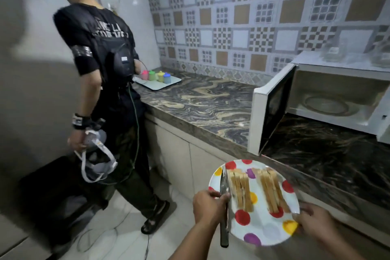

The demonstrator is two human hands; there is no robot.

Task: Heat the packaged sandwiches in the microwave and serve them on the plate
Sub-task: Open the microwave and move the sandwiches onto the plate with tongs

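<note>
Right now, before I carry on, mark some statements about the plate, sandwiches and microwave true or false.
1. The white microwave's door is shut. False: it hangs open.
2. Two sandwich stacks lie on the polka-dot plate. True.
3. The right hand holds the plate's rim. True.
4. The left hand holds nothing. False: it grips a dark-handled knife against the plate.
5. The sandwiches sit inside the microwave. False: its turntable is bare.

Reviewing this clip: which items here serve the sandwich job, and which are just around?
Job: polka-dot plate, two sliced sandwiches, dark-handled knife, open white microwave, left hand, right hand.
Around: four coloured lidded cups on pale tray, bystander.
</note>
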